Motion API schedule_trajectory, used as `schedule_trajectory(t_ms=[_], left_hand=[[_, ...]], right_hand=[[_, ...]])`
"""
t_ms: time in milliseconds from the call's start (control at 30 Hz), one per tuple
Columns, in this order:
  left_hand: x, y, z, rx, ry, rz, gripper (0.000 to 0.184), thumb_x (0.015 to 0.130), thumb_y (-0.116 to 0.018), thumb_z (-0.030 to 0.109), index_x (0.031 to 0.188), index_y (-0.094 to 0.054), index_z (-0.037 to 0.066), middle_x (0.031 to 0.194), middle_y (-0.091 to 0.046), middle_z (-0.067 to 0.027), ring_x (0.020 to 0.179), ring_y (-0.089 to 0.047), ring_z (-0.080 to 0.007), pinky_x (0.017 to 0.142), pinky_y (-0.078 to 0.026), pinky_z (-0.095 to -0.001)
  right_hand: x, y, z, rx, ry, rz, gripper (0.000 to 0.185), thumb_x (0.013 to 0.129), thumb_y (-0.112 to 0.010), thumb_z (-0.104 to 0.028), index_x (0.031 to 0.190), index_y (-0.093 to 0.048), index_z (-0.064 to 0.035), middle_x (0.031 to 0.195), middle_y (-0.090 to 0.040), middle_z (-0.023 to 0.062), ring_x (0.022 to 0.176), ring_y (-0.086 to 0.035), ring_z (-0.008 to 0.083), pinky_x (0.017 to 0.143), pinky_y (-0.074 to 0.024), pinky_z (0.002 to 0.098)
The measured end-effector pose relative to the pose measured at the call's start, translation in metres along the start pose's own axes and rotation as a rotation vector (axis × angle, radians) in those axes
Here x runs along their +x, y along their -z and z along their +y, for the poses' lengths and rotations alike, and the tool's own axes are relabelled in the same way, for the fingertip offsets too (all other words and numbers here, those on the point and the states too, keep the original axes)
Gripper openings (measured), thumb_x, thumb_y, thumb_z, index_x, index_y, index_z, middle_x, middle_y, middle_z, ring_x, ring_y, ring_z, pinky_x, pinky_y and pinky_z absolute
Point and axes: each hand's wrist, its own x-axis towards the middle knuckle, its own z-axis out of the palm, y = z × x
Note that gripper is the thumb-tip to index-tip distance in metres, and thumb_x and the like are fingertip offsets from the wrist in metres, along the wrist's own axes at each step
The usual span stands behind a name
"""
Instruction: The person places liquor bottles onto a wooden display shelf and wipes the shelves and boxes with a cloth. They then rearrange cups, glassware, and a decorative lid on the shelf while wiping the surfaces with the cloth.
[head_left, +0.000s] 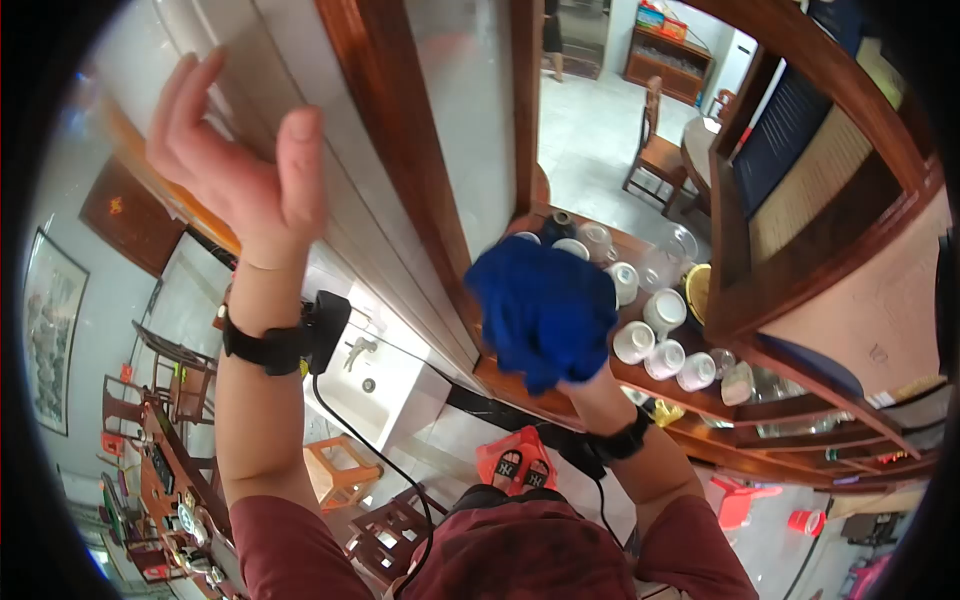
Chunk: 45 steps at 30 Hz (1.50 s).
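My left hand (240, 165) is raised beside the pale door frame at the upper left, its fingers apart and nothing in it. I cannot tell whether it touches the frame. A bunched blue cloth (545, 310) covers my right hand (588, 385), whose fingers are hidden behind it. The cloth is just inside the wooden cabinet, close to its glass panel (460, 120). Right of the cloth, several white cups (665, 312) and clear glasses (660, 268) stand on the wooden shelf (625, 375).
A white sink (385, 385) with a tap is below left. An orange stool (340, 470) stands by it. Red plastic stool (738, 500) and red bucket (806, 522) are at lower right. A long table (170, 450) with chairs lies at left. Black cables run from both wrist straps.
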Motion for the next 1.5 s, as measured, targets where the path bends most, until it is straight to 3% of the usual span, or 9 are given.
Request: schedule_trajectory(t_ms=[33,100,133,200,300,433,867,1067,1500], left_hand=[[0.000,0.000,0.001,-0.136,0.018,0.033,0.056,0.096,-0.053,0.036,0.133,-0.042,-0.005,0.136,-0.043,-0.0195,0.124,-0.043,-0.0297,0.107,-0.033,-0.0419],[-0.012,0.005,0.017,-0.249,0.058,0.188,0.057,0.094,-0.055,0.033,0.134,-0.039,-0.006,0.135,-0.044,-0.0205,0.124,-0.045,-0.0310,0.109,-0.034,-0.0442],[-0.023,0.018,0.040,-0.285,0.081,0.133,0.059,0.093,-0.057,0.035,0.133,-0.040,-0.004,0.134,-0.044,-0.0209,0.124,-0.045,-0.0323,0.109,-0.033,-0.0476],[-0.070,0.030,0.086,-0.490,0.058,0.094,0.062,0.090,-0.060,0.042,0.133,-0.042,0.000,0.132,-0.044,-0.0217,0.123,-0.046,-0.0351,0.107,-0.033,-0.0542],[-0.150,0.042,0.162,-0.823,0.009,-0.341,0.061,0.075,-0.076,0.055,0.112,-0.060,0.009,0.131,-0.048,-0.0156,0.114,-0.045,-0.0372,0.090,-0.040,-0.0528],[-0.179,0.026,0.269,-1.080,0.079,-0.695,0.062,0.064,-0.082,0.033,0.118,-0.060,0.009,0.134,-0.049,-0.0119,0.121,-0.045,-0.0354,0.095,-0.038,-0.0501],[-0.143,-0.083,0.535,-1.023,-0.086,-1.227,0.107,0.058,-0.089,0.037,0.145,-0.033,0.007,0.146,-0.039,-0.0188,0.137,-0.033,-0.0382,0.106,-0.028,-0.0550],[-0.129,-0.114,0.577,-0.925,-0.334,-1.428,0.116,0.050,-0.092,0.036,0.148,-0.031,0.023,0.152,-0.038,-0.0109,0.142,-0.029,-0.0382,0.112,-0.022,-0.0608],[-0.151,-0.126,0.579,-0.987,-0.486,-1.234,0.084,0.054,-0.086,0.033,0.130,-0.054,0.015,0.108,-0.063,-0.0064,0.109,-0.061,-0.0247,0.108,-0.025,-0.0624]], right_hand=[[-0.018,0.006,-0.004,-0.799,0.331,-0.146,0.034,0.084,-0.067,-0.019,0.116,-0.064,-0.0090,0.108,-0.066,0.0106,0.084,-0.065,0.0234,0.067,-0.0515,0.0337],[-0.068,0.000,-0.020,-0.835,-0.004,-0.198,0.034,0.079,-0.068,-0.019,0.111,-0.067,-0.0084,0.110,-0.067,0.0094,0.083,-0.066,0.0266,0.071,-0.0517,0.0341],[-0.066,0.010,-0.051,-0.998,0.473,-0.356,0.036,0.084,-0.066,-0.020,0.117,-0.065,-0.0065,0.120,-0.065,0.0093,0.091,-0.067,0.0251,0.079,-0.0530,0.0346],[-0.183,0.038,-0.012,-0.086,-0.359,-0.014,0.044,0.090,-0.061,-0.008,0.132,-0.051,-0.0028,0.130,-0.059,0.0137,0.117,-0.060,0.0228,0.098,-0.0493,0.0373],[-0.269,0.048,-0.023,0.442,-0.541,0.399,0.051,0.092,-0.060,-0.010,0.139,-0.044,-0.0004,0.137,-0.054,0.0150,0.125,-0.055,0.0265,0.106,-0.0444,0.0404],[-0.333,0.042,-0.061,0.431,-0.473,0.714,0.052,0.091,-0.061,-0.009,0.139,-0.044,-0.0002,0.137,-0.054,0.0150,0.124,-0.056,0.0265,0.106,-0.0448,0.0403],[-0.501,-0.029,-0.051,0.355,-0.348,1.437,0.046,0.087,-0.065,-0.007,0.131,-0.053,-0.0002,0.120,-0.065,0.0115,0.106,-0.065,0.0245,0.093,-0.0528,0.0390],[-0.540,-0.056,-0.046,0.326,-0.214,1.554,0.051,0.088,-0.067,-0.013,0.134,-0.049,0.0002,0.124,-0.062,0.0138,0.109,-0.063,0.0280,0.094,-0.0524,0.0424],[-0.544,-0.076,-0.050,0.264,-0.148,1.624,0.056,0.090,-0.066,-0.023,0.137,-0.046,-0.0004,0.128,-0.059,0.0140,0.112,-0.062,0.0285,0.095,-0.0522,0.0427]])
